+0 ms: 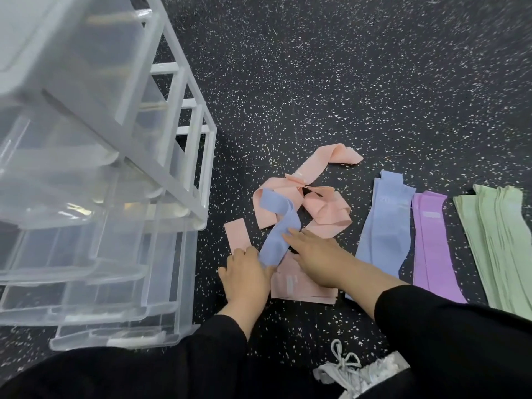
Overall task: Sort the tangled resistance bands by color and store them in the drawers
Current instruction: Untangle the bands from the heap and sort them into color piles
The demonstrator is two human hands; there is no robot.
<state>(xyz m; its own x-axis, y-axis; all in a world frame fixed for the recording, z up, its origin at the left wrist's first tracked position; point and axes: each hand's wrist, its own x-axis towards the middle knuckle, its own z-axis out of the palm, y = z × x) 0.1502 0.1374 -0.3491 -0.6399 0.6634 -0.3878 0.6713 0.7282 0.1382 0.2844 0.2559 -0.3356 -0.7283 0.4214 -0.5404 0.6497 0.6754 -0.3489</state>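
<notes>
At far left, a clear plastic drawer unit (pixel 95 174) in a white frame, drawers pulled out in steps, the lowest drawer (pixel 115 329) reaching farthest toward the camera. Beside it on the black speckled floor (pixel 316 67), the left hand (pixel 244 276), fingers curled around the near end of a blue band (pixel 277 234) that loops up through the tangle. Underneath and around, a tangle of pink bands (pixel 311 197), one flat pink piece (pixel 299 286) lying between the two hands. Next, the right hand (pixel 313 256), fingers stretched flat and pressing down on the blue band and the pink beneath it. Further right, well apart from the tangle, sorted piles laid lengthwise: blue bands (pixel 380 226), then purple bands (pixel 431 243) just beside, then green bands (pixel 501 243) near the right edge. Black sleeves (pixel 449 335) along the bottom, and a grey laced shoe (pixel 348 372) low in the middle.
</notes>
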